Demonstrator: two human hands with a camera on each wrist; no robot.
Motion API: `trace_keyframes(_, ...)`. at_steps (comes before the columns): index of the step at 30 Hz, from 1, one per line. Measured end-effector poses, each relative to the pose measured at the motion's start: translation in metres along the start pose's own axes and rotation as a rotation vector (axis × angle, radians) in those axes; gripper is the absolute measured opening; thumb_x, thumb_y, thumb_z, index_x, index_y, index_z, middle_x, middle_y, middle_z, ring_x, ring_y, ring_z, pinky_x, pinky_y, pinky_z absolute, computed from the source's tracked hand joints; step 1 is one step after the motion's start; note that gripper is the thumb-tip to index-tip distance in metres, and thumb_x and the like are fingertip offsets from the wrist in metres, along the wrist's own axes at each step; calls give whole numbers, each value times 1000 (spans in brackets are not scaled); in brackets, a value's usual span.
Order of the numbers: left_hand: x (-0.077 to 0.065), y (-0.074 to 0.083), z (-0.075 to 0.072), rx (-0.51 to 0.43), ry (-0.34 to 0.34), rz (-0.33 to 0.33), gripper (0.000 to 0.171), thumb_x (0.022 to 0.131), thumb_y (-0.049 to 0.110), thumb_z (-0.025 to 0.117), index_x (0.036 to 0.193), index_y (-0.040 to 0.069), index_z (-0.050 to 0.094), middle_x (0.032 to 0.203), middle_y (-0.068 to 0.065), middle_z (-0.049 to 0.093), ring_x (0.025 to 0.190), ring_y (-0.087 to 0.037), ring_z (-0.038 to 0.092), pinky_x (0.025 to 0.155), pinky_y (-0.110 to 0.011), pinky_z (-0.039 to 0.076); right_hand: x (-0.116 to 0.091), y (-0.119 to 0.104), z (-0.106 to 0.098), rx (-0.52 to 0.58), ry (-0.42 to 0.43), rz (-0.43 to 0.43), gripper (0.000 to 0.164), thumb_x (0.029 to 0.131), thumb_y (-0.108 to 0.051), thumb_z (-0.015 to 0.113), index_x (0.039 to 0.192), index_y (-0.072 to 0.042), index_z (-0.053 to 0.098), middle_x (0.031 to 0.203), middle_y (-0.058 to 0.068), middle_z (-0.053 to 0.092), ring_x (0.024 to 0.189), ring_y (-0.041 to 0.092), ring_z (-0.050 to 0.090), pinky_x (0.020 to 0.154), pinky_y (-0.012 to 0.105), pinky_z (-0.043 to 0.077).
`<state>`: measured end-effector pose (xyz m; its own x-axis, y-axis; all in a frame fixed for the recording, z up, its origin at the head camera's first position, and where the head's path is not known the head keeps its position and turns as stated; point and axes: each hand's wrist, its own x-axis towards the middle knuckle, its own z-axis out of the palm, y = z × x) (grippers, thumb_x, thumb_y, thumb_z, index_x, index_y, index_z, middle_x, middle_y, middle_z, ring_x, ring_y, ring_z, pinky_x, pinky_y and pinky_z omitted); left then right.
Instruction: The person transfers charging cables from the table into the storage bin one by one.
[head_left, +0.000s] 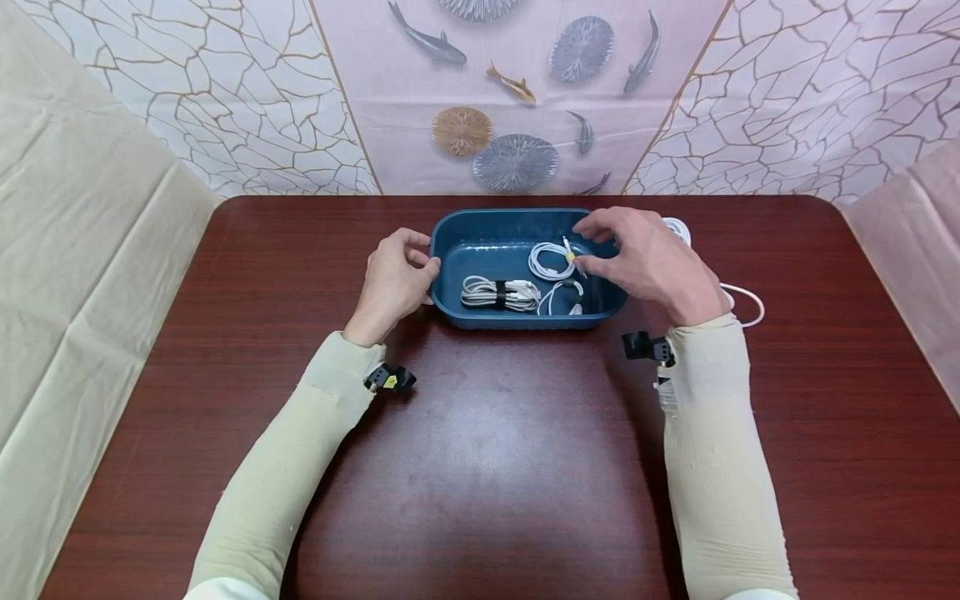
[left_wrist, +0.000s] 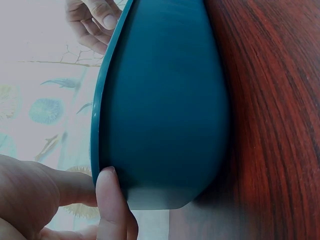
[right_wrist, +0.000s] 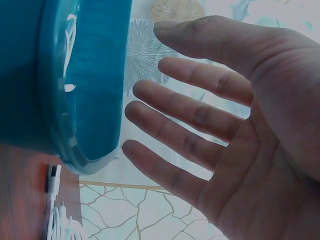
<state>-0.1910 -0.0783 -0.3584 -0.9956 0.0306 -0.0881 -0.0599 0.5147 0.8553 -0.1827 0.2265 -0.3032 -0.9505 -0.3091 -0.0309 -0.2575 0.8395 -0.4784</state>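
A dark blue plastic bin (head_left: 510,322) stands near the table's far edge. My left hand (head_left: 393,279) grips its left end, with one finger (left_wrist: 111,197) against the outer wall just under the rim. Over the bin's right end hovers my right hand (head_left: 648,258), fingers spread and palm free in the right wrist view. Inside the bin lie a coiled white cable (head_left: 543,271) with a yellow tie, a white cable bundle (head_left: 480,293) with a black strap, and a short white cable (head_left: 551,293). The right hand's thumb and fingertips overlap the coiled cable's side in the head view.
Right of the bin, partly hidden behind the right hand, another white cable (head_left: 753,304) lies on the dark red wood table (head_left: 480,467). Its USB plug (right_wrist: 53,179) shows beside the bin in the right wrist view. A patterned cloth (head_left: 517,100) hangs behind the table.
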Motion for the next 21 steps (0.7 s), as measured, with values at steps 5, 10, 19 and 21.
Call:
trace_keyframes(5,0,0,0,7,0,-5,33,100,14,64,131,4,59,104,-17,68,60,-15,68,65,-42,66,-2,1,-2,-2,-1,5,42,95,-23,72,134,-8,64,130,17,66,121,33,60,103,52,51)
trace_keyframes(10,1,-1,1,9,4,-11,33,99,13,65,131,4,59,104,-17,69,58,-15,68,64,-40,66,-4,4,-4,-2,8,11,41,95,-22,72,133,-8,64,130,17,66,122,33,60,104,53,50)
trace_keyframes(19,1,-1,1,11,6,-8,33,100,13,65,130,4,59,104,-17,68,59,-15,68,65,-41,66,-6,8,-5,-38,16,23,44,95,-24,72,135,-8,63,134,17,65,123,34,59,107,54,48)
trace_keyframes(21,0,-1,1,12,6,-7,33,100,13,65,130,4,59,104,-17,68,59,-15,68,65,-42,66,-7,9,-5,-41,14,26,44,95,-25,72,135,-8,63,135,17,65,123,34,59,108,55,48)
